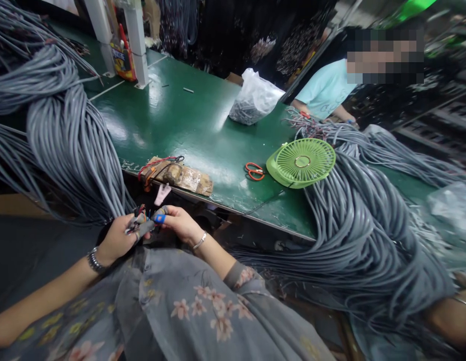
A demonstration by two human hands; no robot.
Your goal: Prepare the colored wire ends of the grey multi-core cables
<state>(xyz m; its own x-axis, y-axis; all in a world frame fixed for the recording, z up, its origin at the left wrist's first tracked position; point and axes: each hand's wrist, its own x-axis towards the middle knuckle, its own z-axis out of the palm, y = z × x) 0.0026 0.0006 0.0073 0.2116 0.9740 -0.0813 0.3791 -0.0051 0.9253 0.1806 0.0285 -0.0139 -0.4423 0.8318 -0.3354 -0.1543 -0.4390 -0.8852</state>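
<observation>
My left hand (120, 237) is closed around the ends of several grey cables, in front of my lap. Thin coloured wires (142, 209) fan out from these ends. Close against it, my right hand (182, 225) pinches at the wires with thumb and forefinger, which wear grey and blue wraps. What exactly lies between those fingertips is too small to make out. The large bundle of grey cables (80, 145) hangs over the table edge just beyond my left hand. A pale pink clip (163, 194) is at the table edge near my right hand.
On the green table (188, 125) lie a taped wooden block (188, 179), orange-handled scissors (254, 171), a green fan (302, 161) and a plastic bag (253, 98). Another cable bundle (353, 215) drapes at right. A co-worker (325, 90) works beyond it.
</observation>
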